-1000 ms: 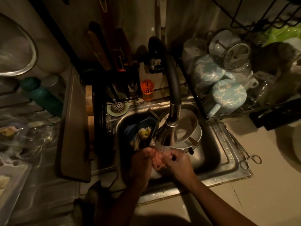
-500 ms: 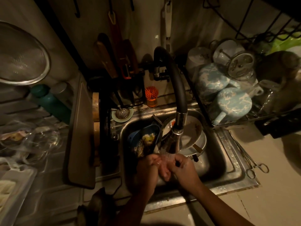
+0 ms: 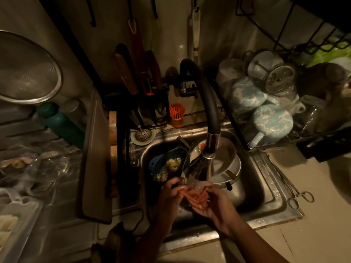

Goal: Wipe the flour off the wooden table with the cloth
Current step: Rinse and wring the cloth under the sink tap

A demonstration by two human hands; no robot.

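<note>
Both hands are over the steel sink [image 3: 269, 209], under the black faucet [image 3: 209, 160], and water runs onto them. My right hand [image 3: 212, 203] lies palm up with its fingers spread. The curled fingers of my left hand [image 3: 169, 196] rest on that palm. Neither hand holds anything. No cloth is clearly in view; a dark crumpled shape [image 3: 115, 242] lies at the counter's front edge, too dim to identify. The wooden table and the flour are out of view.
Dirty dishes fill the sink: a blue bowl [image 3: 167, 164] and white plates [image 3: 228, 156]. A dish rack with blue mugs [image 3: 271, 124] stands to the right, and forceps [image 3: 296, 196] lie on the counter. A cutting board [image 3: 95, 168] leans at the left.
My hands were pressed together and rubbing under the water. Now the right palm is turned up and open. The view has shifted slightly, so everything sits lower in the frame.
</note>
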